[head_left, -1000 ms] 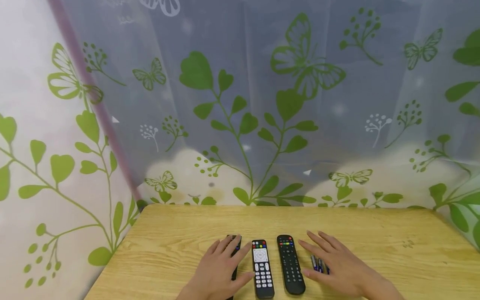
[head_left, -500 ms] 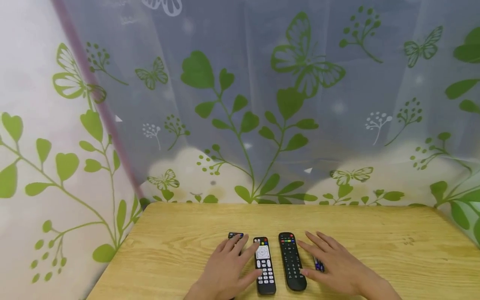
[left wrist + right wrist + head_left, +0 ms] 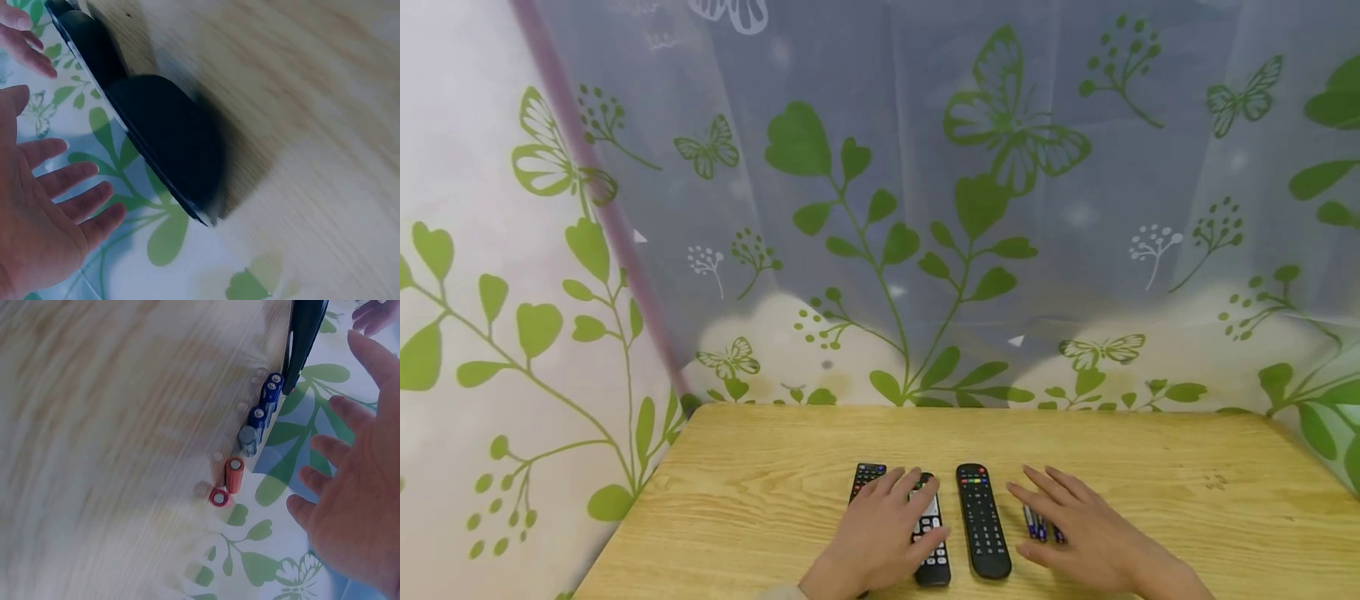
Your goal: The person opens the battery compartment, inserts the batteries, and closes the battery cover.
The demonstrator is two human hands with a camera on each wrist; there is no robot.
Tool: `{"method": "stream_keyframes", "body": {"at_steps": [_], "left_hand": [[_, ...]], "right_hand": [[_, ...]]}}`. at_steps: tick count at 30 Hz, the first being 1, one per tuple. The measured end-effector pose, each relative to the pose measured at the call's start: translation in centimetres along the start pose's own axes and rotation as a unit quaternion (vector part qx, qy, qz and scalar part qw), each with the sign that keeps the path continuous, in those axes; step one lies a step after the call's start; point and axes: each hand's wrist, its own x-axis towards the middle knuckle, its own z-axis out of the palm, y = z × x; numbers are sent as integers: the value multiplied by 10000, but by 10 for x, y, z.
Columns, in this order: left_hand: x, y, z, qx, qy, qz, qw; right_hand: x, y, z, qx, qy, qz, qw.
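Three black remote controls lie side by side on the wooden table. My left hand [image 3: 883, 533], fingers straight, spreads above the middle remote [image 3: 933, 573] and hides part of it. It also covers most of the left remote [image 3: 868, 472]. The left wrist view shows that palm apart from a dark remote [image 3: 169, 137]. The right remote [image 3: 983, 525] lies uncovered between the hands. My right hand [image 3: 1086, 533] hovers with extended fingers above several batteries [image 3: 1037, 527]. In the right wrist view, blue batteries [image 3: 270, 397] and an orange-red battery [image 3: 234, 475] stand in a row below the palm.
The wood-grain table [image 3: 760, 483] reaches back to a curtain [image 3: 850, 333] printed with green leaves and butterflies. Another panel of the same print [image 3: 497, 417] hangs along the left side.
My left hand has shifted right, from over the left remote to over the middle one, uncovering the left remote's top. My right hand has moved slightly right, showing more of the batteries.
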Motion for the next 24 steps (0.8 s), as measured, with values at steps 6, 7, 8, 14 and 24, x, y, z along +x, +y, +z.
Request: {"method": "stream_keyframes", "body": {"at_steps": [6,7,8,14,24], "left_hand": [[15,12,6,-8,-60,94,9999],[17,14,7,10,-48,132,9999],[20,16,8,56,-60,172,9998],[34,30,14,277,-211,391,9986],[55,61,20,168,-89,-642,9978]], "right_hand": [[-6,7,-1,-100,54,37,9999],[-7,8,-2,-105,51,46,9999],[-7,9,-2,-112,35,62,9999],[-13,14,-2,-108,53,-18,9999],[-21,20,-2,-8,71,-16,10000]]}}
